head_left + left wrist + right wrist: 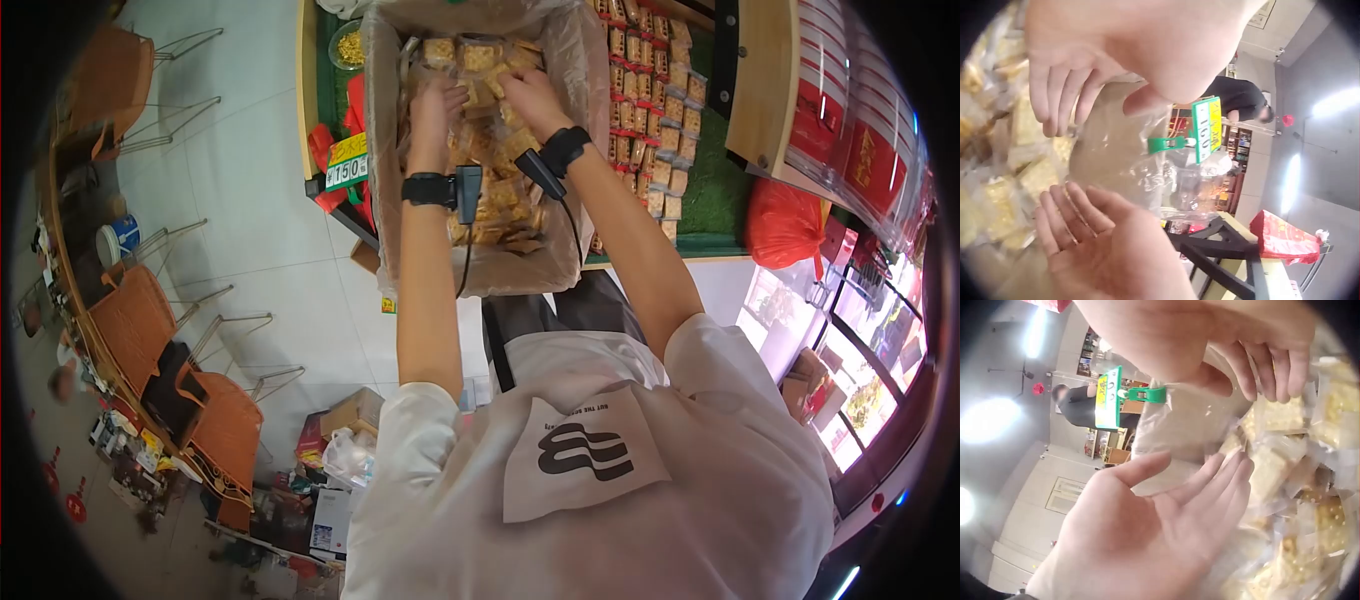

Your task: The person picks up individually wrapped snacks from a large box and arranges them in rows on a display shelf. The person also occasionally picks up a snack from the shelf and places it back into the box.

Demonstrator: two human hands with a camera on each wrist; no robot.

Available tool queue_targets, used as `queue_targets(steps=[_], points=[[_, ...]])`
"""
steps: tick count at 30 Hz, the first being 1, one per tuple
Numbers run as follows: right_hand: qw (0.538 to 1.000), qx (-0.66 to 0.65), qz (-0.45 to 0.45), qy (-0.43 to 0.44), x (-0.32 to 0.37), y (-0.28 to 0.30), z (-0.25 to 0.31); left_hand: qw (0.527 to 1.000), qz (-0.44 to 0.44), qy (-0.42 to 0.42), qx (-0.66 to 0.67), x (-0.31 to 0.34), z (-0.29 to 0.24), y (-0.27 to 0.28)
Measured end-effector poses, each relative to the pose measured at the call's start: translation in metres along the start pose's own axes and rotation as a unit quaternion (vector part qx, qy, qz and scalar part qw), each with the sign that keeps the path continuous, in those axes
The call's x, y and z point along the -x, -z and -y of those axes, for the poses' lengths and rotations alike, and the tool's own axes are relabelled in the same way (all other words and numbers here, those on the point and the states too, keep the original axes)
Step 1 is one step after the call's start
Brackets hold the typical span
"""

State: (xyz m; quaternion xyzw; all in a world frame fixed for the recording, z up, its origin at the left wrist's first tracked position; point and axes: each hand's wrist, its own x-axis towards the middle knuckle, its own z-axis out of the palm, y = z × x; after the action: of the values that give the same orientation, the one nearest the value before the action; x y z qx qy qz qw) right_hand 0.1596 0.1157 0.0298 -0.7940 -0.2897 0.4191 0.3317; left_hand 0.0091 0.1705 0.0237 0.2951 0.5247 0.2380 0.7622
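While the left hand (435, 110) is held at ten o'clock and the right hand (533, 100) at one o'clock inside the plastic-lined box (379, 70), both are left released, fingers loosely extended. Wrapped crackers (485, 135) are heaped beneath them across the box, though whether any are touched cannot be told. At three o'clock, packets (650, 110) are ranged in rows beside the box; at nine, a price sign (347, 162) is displayed.
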Motion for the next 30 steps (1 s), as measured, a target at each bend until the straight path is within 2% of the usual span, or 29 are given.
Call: queue_targets(steps=[3,5,6,9,12,15,18,21,24,27,30], points=[[0.999,-0.015,-0.048,-0.014,-0.008,-0.008,-0.002,0.999,-0.005,0.018,0.027,-0.019,0.030,-0.011],[0.997,-0.006,-0.066,0.031,-0.039,-0.017,-0.044,0.998,-0.003,0.049,0.050,-0.017,0.037,-0.020],[0.996,-0.002,-0.077,0.052,-0.042,-0.017,-0.043,0.997,0.018,0.052,0.047,-0.017,0.040,-0.020],[0.998,-0.014,-0.057,0.028,-0.037,-0.006,-0.047,0.996,0.012,0.063,0.056,-0.022,0.048,-0.023],[0.998,0.016,-0.041,0.051,-0.036,-0.008,-0.045,0.996,0.010,0.068,0.061,-0.026,0.053,-0.024],[0.997,-0.055,-0.050,0.037,-0.034,-0.010,-0.052,0.996,-0.009,0.058,0.070,-0.020,0.055,-0.026],[0.980,-0.186,-0.036,0.065,-0.031,-0.014,-0.066,0.990,-0.028,0.039,0.130,-0.012,0.052,-0.021],[0.974,-0.226,0.000,0.021,-0.005,0.003,-0.042,0.990,-0.040,-0.011,0.138,0.015,0.037,-0.021],[0.982,-0.187,-0.008,0.013,0.026,0.013,-0.016,0.991,-0.051,-0.046,0.118,0.035,0.031,-0.022],[0.976,-0.205,0.018,0.071,0.040,0.017,-0.014,0.989,-0.062,-0.073,0.115,0.051,0.030,-0.025],[0.970,-0.231,0.010,0.076,0.052,0.023,-0.006,0.988,-0.054,-0.095,0.109,0.065,0.031,-0.026]])
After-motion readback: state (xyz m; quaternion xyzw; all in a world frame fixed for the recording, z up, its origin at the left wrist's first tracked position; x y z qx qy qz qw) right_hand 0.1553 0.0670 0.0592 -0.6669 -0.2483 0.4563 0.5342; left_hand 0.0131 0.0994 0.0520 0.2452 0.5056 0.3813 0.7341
